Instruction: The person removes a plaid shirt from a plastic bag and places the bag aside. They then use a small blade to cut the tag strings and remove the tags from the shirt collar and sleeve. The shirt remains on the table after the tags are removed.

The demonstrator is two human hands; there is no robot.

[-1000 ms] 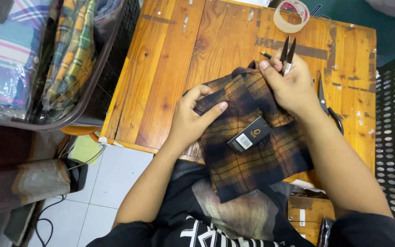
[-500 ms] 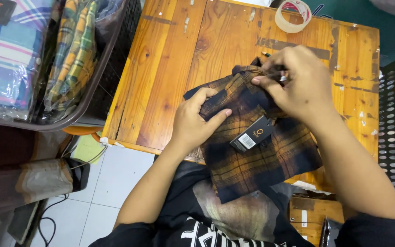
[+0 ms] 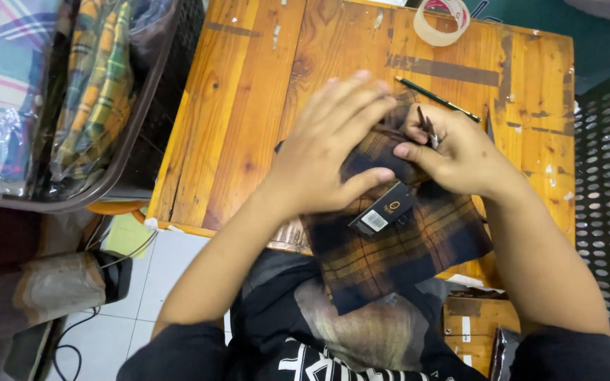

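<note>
On the wooden surface [image 3: 248, 106], near its front edge, lies a folded plaid cloth [image 3: 397, 247] in dark brown and orange; its lower part hangs over the edge toward your lap. A black hang tag [image 3: 383, 209] with a small white label rests on the cloth, just below your left thumb.

Your left hand [image 3: 333, 148] lies flat on the upper part of the cloth, palm down. Its fingers [image 3: 351, 106] are spread apart and extended, gripping nothing; the thumb presses the cloth beside the tag.

Your right hand [image 3: 453, 152] sits on the upper right part of the cloth, touching it. Its fingers are curled together around a small dark pointed tool [image 3: 426, 125], whose tips stick up above the knuckles. I cannot tell exactly what kind of tool it is. The two hands are close together, the left index finger nearly meeting the right hand.

Beyond the right hand, a dark pencil [image 3: 435, 99] lies slantwise on the bare wood. A roll of tape [image 3: 443, 21] sits at the far edge of the surface. To your left, a clear plastic bag [image 3: 58, 106] holds folded plaid cloths in blue, green and yellow. To your right stands a black perforated crate [image 3: 608, 197].
</note>
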